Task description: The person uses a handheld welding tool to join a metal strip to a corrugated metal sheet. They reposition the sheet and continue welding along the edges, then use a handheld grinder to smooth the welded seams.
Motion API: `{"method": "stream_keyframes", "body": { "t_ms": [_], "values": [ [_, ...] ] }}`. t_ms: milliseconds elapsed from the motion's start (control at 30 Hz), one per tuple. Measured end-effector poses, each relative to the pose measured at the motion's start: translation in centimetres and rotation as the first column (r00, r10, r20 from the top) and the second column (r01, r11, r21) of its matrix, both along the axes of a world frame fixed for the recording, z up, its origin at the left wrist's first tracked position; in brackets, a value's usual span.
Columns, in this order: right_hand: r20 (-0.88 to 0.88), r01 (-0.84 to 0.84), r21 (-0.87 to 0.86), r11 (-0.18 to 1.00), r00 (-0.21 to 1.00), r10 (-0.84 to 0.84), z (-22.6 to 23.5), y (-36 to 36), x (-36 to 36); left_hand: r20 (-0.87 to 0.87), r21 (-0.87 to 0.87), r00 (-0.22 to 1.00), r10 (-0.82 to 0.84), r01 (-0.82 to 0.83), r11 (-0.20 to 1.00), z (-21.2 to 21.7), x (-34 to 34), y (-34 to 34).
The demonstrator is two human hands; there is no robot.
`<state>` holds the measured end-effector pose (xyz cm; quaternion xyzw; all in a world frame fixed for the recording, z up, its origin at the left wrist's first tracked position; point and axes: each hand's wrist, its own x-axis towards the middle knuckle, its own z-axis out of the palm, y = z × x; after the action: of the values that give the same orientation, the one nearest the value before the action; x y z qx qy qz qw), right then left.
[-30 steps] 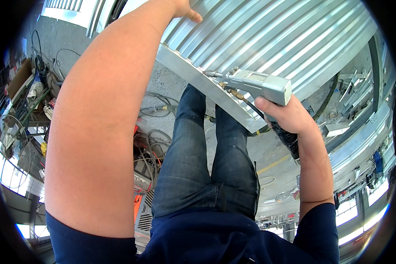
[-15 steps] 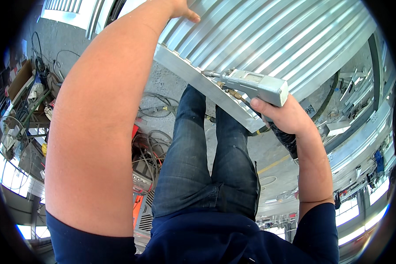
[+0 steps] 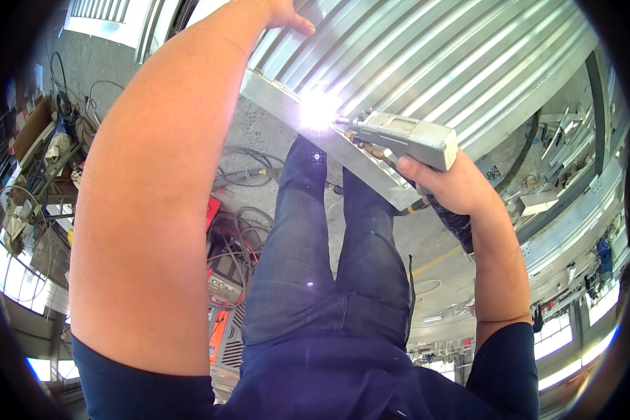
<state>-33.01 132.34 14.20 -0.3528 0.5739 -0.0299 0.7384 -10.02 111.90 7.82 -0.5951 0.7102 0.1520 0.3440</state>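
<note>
My right hand (image 3: pixel 449 183) is wrapped round the handle of a grey, boxy welding gun (image 3: pixel 407 134) with brass fittings and a dark hose. A blinding white flash (image 3: pixel 318 112) burns at its nozzle tip and hides the spot it touches. That spot lies on the near edge of a ribbed silvery metal panel (image 3: pixel 427 70), where a flat metal edge rail (image 3: pixel 360 164) runs along it. At the top of the view, my left hand (image 3: pixel 285 14) is over the panel's far left part with its thumb stretched out. The picture's edge cuts off its other fingers.
Below the panel are my legs (image 3: pixel 297 238). Cables (image 3: pixel 248 168) and a red and grey machine (image 3: pixel 224 280) lie on the concrete floor to the left. Metal offcuts (image 3: pixel 560 136) lie at the right, beside a dark beam (image 3: pixel 598 105). Clutter (image 3: pixel 52 147) fills the far left.
A bright white flash has appeared at the welding gun's nozzle, and purple glare spreads over my legs and shirt. My left arm has shifted slightly left; the right hand keeps its grip.
</note>
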Motion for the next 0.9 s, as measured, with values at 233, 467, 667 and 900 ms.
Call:
{"method": "stream_keyframes", "body": {
  "t_ms": [233, 467, 667, 900],
  "values": [
    [-0.016, -0.033, 0.080, 0.996, 0.999, 0.034, 0.3, -0.3, -0.4, -0.008, -0.020, 1.000, 0.008, -0.008, 1.000, -0.9, 0.3, -0.1],
    [-0.021, -0.002, 0.101, 0.995, 1.000, 0.004, 0.7, 0.0, -1.1, -0.011, 0.008, 1.000, 0.021, -0.020, 1.000, -1.2, 0.6, -0.3],
    [0.021, 0.188, -0.026, 0.982, 0.982, -0.187, 1.0, 2.5, -4.2, 0.009, 0.031, 0.999, 0.031, -0.032, 0.999, -1.0, 0.4, -0.5],
    [0.036, 0.146, 0.157, 0.977, 0.988, -0.153, 1.0, 1.9, -3.5, 0.003, 0.031, 1.000, 0.029, -0.029, 0.999, -1.4, 0.5, -0.4]
  ]
}}
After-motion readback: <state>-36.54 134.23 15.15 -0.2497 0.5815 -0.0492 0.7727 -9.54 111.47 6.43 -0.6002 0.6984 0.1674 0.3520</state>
